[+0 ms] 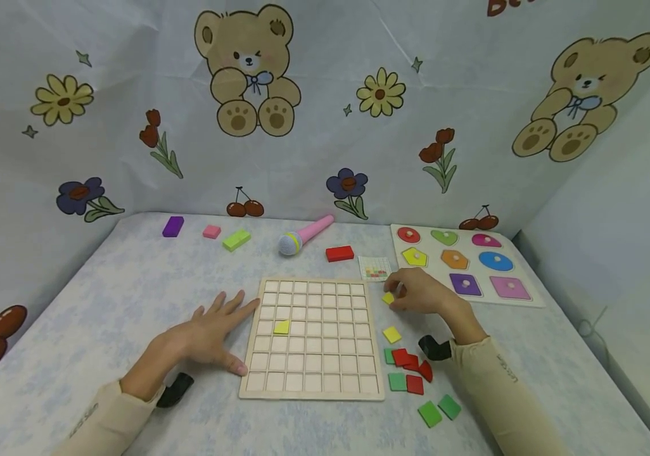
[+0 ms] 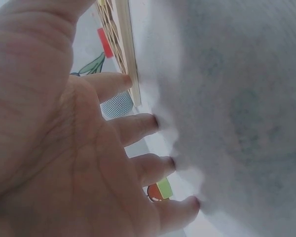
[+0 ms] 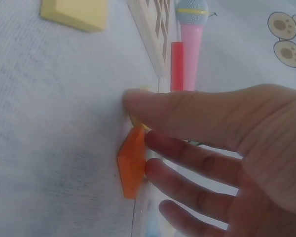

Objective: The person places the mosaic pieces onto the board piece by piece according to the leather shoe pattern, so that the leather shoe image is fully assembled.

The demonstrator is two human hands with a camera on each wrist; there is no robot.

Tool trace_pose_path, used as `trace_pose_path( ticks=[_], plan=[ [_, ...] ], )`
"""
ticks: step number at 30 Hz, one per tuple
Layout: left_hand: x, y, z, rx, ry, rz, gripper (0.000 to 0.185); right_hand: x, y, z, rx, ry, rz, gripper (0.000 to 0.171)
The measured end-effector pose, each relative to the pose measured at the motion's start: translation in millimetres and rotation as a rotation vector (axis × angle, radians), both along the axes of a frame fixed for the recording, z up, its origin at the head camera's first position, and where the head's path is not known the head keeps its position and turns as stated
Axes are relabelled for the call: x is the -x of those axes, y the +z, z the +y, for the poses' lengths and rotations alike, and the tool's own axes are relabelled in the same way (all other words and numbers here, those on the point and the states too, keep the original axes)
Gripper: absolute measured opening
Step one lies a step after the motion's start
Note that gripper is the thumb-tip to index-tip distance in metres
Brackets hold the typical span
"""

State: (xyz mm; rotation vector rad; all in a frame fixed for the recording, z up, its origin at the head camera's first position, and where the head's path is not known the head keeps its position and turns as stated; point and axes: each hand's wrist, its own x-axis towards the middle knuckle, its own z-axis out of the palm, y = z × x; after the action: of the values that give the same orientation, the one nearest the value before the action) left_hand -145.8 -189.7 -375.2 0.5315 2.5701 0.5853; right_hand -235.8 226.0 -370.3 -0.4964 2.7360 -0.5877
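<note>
My right hand (image 1: 424, 292) is down on the table (image 1: 131, 285), just right of the grid board (image 1: 310, 339) near its far right corner, and my thumb and fingertips are closing on a small yellow tile (image 1: 388, 297). From the right wrist view the thumb (image 3: 153, 101) lies over that tile and only a sliver of yellow shows under it, so I can't tell whether I truly have it pinched or am just touching it. An orange piece (image 3: 133, 165) shows just by my fingertips there.

My left hand (image 1: 211, 332) lies flat and relaxed on the table, fingers spread, their tips touching the board's left edge (image 2: 130, 59). It holds nothing.

On the board, one yellow tile (image 1: 282, 327) sits in a cell on the left side. A second loose yellow tile (image 1: 391, 334) lies on the table nearer to me than my right hand. Nearer still is a cluster of red tiles (image 1: 407, 361) and green tiles (image 1: 439, 410).

Beyond my right hand lies a small printed card (image 1: 374, 268), and to its right a shape puzzle (image 1: 462, 263) with coloured knobbed pieces. Along the far side sit a red block (image 1: 339, 253), a pink toy microphone (image 1: 305, 235), a green block (image 1: 236, 239), a pink block (image 1: 211, 232) and a purple block (image 1: 173, 226).
</note>
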Motion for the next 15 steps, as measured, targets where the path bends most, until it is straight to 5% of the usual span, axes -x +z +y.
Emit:
trace_pose_path(
  ticks=[15],
  plan=[
    [0.9, -0.3, 0.4, 0.006, 0.011, -0.01, 0.124, -0.1, 2.8, -5.2, -0.027, -0.014, 0.015, 0.023]
  ],
)
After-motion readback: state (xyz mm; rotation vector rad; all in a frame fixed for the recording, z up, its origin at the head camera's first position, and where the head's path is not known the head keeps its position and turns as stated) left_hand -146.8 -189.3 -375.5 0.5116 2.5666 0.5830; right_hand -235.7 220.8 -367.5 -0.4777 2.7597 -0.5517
